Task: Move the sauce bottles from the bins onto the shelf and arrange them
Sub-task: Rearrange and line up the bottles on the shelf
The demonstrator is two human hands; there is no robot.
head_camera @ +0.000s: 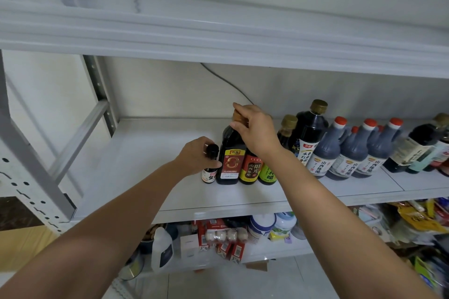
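Note:
A row of dark sauce bottles stands on the white middle shelf (145, 165). At the row's left end is a small black-capped bottle (210, 170); my left hand (194, 155) grips its neck. Beside it stands a tall dark bottle with a red and gold label (230, 160); my right hand (257, 128) pinches its gold cap from above. Further right come a red-labelled bottle (251, 170), a green-labelled bottle (268, 175), two gold-capped bottles (309, 133) and three red-capped vinegar jugs (352, 153). No bins are in view.
The shelf's left half holds nothing, bounded by grey metal uprights (31, 153). The upper shelf (218, 31) overhangs close above. More dark bottles (422, 145) stand at the far right. The lower shelf holds a white jug (162, 250), cartons, tubs and snack packets.

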